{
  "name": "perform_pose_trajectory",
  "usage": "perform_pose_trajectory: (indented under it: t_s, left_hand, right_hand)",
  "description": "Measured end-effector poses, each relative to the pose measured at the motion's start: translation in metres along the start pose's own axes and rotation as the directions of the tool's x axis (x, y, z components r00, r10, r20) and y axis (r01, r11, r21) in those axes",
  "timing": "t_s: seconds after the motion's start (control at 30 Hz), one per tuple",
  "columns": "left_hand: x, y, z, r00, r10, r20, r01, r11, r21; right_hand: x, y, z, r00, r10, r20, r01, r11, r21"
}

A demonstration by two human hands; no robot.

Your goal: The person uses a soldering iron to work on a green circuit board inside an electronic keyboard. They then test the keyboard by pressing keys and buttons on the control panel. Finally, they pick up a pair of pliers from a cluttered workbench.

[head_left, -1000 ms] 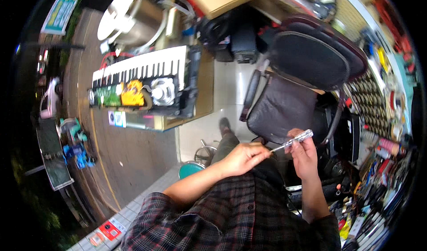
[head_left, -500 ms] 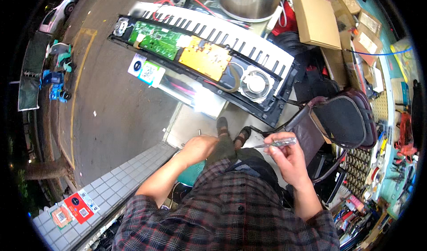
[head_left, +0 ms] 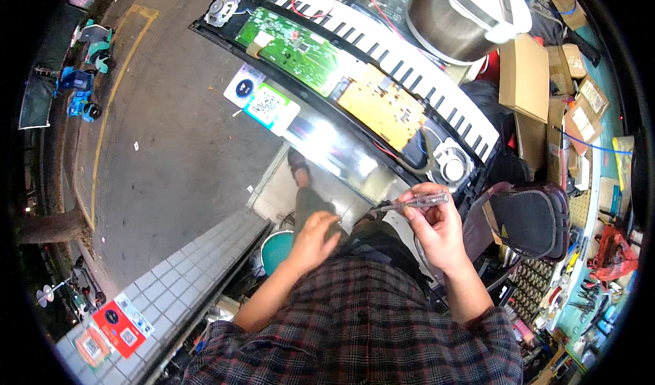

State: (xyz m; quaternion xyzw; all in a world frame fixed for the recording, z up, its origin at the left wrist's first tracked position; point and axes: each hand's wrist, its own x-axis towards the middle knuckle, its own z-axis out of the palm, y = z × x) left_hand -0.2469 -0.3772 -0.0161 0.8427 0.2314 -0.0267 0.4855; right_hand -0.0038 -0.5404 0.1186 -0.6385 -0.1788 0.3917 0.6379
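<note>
My right hand grips a screwdriver with a clear handle, its tip pointing left. My left hand rests on my thigh, fingers loosely curled, holding nothing that I can see. Ahead lies an opened electronic keyboard with its black case, white keys, a green circuit board, a yellow-brown board and round speakers. The screwdriver hovers just below the keyboard's near right end, not touching it.
A black padded chair stands at my right. A large metal pot with a white lid and cardboard boxes sit beyond the keyboard. Tool racks crowd the right edge. Grey pavement spreads left, with a teal stool below my knees.
My view swung from the chair to the keyboard. My left hand let go of the screwdriver's tip and dropped to my thigh. My right hand still holds the screwdriver.
</note>
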Motion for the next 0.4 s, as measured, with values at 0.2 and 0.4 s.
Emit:
perform_pose_trajectory:
  t_s: [0.2, 0.4]
  left_hand:
    - [0.124, -0.041, -0.148, 0.981, -0.127, -0.148, 0.044, 0.885, -0.464]
    - [0.256, -0.022, -0.260, 0.993, -0.089, 0.081, 0.108, 0.357, -0.928]
  right_hand:
    - [0.091, -0.012, 0.096, 0.967, -0.208, -0.147, 0.202, 0.978, -0.056]
    - [0.171, -0.028, 0.154, 0.870, -0.479, -0.118, 0.427, 0.850, -0.308]
